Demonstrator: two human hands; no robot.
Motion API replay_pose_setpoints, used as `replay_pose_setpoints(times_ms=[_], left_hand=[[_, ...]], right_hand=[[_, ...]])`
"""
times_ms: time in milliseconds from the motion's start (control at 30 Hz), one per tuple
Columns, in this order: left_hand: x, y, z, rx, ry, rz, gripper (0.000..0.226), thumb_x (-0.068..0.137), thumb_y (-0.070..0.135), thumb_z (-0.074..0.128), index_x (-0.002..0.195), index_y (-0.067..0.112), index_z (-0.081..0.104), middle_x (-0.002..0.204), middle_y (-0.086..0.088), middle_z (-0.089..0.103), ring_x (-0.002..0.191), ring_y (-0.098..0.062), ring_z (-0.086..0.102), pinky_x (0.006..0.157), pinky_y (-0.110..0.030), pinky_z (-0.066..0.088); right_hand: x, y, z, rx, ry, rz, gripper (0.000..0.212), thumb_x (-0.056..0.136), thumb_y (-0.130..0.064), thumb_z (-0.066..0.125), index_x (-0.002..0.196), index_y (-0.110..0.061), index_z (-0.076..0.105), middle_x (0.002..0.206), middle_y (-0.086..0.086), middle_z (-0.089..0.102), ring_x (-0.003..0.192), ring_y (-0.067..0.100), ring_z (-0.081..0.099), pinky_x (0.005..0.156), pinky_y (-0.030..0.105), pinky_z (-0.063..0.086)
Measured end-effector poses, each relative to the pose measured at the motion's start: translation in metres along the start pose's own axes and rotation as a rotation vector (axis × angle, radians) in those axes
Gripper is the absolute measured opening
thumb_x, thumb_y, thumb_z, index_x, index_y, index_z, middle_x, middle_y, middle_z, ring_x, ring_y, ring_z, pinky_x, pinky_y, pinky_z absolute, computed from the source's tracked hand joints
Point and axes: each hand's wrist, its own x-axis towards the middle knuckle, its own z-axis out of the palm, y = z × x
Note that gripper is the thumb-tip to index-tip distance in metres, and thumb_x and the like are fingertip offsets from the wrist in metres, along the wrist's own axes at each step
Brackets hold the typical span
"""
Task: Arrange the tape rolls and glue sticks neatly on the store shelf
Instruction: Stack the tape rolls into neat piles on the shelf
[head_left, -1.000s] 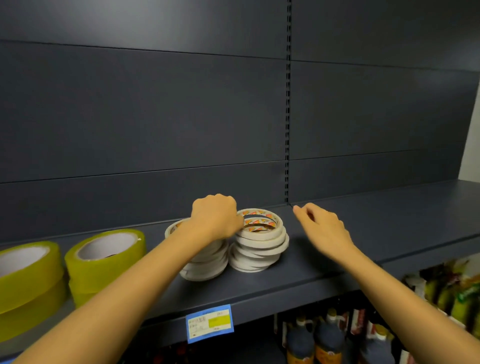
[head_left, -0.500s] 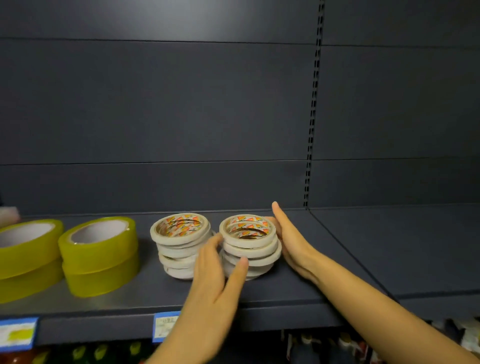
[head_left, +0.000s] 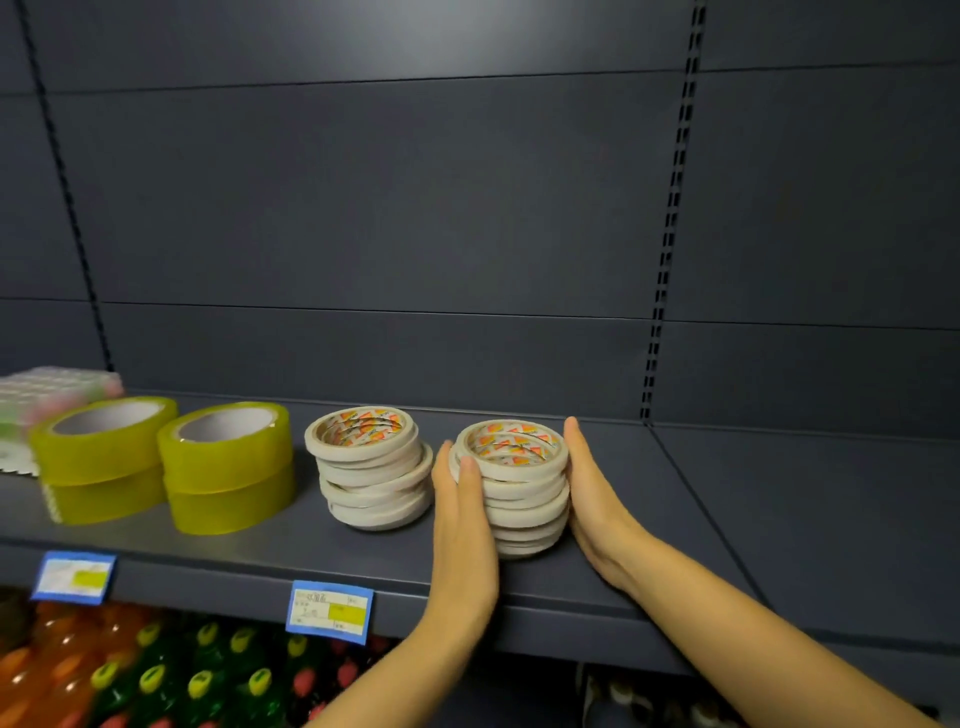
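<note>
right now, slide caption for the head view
Left hand and right hand press flat on either side of the right tape stack on the shelf, beside a second stack and yellow rolls.

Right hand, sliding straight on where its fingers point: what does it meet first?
Likely the back panel. The right hand lies flat against the right tape stack, and nothing shows ahead of it.

Shelf (head_left: 727, 519): dark grey, looks like painted metal, matt and smooth, with a dull sheen at lower left.
Back panel (head_left: 363, 208): same dark grey finish, matt, with faint soft glare at upper centre.
Yellow tape rolls (head_left: 228, 467): glossy, translucent plastic film, smooth; pale matt core, looks like card.
White tape rolls (head_left: 371, 467): matt, paper-like sides; printed orange-and-white inner rings.
Price labels (head_left: 330, 610): blue holder, paper-like insert; print blurred.
Bottles (head_left: 150, 675): lower left of the frame, glossy, blurred.
</note>
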Motion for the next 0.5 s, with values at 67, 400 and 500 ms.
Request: replay_pose_setpoints(times_ms=[67, 400, 500], left_hand=[[0.010, -0.002, 0.006, -0.073, -0.003, -0.072, 0.044, 0.096, 0.046, 0.031, 0.125, 0.024, 0.055, 0.124, 0.003, 0.063, 0.118, -0.012, 0.056, 0.110, -0.041, 0.037], [0.061, -0.010, 0.020, -0.277, -0.064, -0.358, 0.063, 0.090, 0.059, 0.032, 0.076, 0.018, 0.078, 0.086, -0.009, 0.076, 0.079, -0.019, 0.073, 0.070, -0.033, 0.052], [0.071, -0.014, 0.026, -0.282, -0.110, -0.394, 0.066, 0.087, 0.063, 0.035, 0.087, 0.013, 0.077, 0.094, -0.014, 0.074, 0.090, -0.025, 0.072, 0.085, -0.039, 0.053]], right_hand=[[-0.004, 0.000, -0.008, -0.019, 0.055, -0.004, 0.074, 0.090, -0.069, 0.015, 0.116, -0.022, 0.067, 0.121, 0.000, 0.067, 0.118, 0.014, 0.056, 0.113, 0.037, 0.032], [0.006, 0.000, -0.019, 0.158, 0.173, -0.125, 0.066, 0.094, -0.062, 0.020, 0.094, -0.022, 0.073, 0.092, -0.005, 0.076, 0.097, 0.010, 0.066, 0.092, 0.031, 0.046], [0.012, -0.002, -0.016, 0.167, 0.233, -0.139, 0.063, 0.092, -0.063, 0.027, 0.105, -0.020, 0.071, 0.102, 0.001, 0.074, 0.101, 0.017, 0.067, 0.097, 0.037, 0.048]])
